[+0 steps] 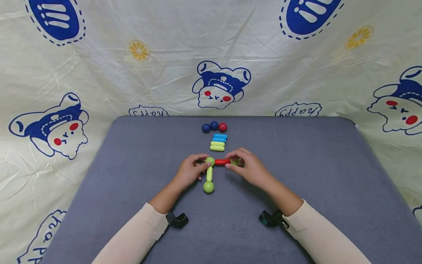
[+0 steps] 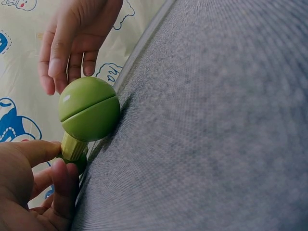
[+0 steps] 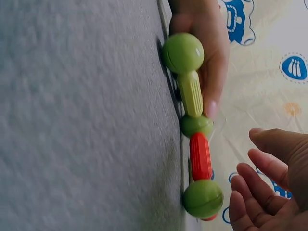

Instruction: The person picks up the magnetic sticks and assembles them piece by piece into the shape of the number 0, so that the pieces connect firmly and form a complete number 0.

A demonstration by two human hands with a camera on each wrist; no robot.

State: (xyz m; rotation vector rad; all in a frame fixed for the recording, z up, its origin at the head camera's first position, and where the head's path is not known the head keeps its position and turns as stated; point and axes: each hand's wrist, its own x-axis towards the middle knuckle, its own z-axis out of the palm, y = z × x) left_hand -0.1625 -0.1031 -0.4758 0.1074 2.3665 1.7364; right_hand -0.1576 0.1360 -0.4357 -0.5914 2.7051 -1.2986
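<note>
An L of magnetic sticks and balls lies on the table. My left hand [image 1: 190, 171] pinches its green corner ball [image 1: 210, 161] between thumb and fingers. From that corner a yellow-green stick [image 1: 209, 174] runs toward me to another green ball [image 1: 208, 187]. A red stick [image 1: 222, 162] reaches right to a third green ball [image 3: 203, 198], partly hidden by fingers in the head view. Around that end my right hand [image 1: 252, 168] hovers with fingers loosely bent; the right wrist view shows a gap between them and the ball.
Beyond the hands lie two yellow-green sticks [image 1: 217, 148] and two blue sticks [image 1: 219, 138] in a stack of rows. Behind them sit two dark blue balls [image 1: 206, 128] and a red ball [image 1: 222, 127]. The grey table [image 1: 148, 146] ends at a printed cloth.
</note>
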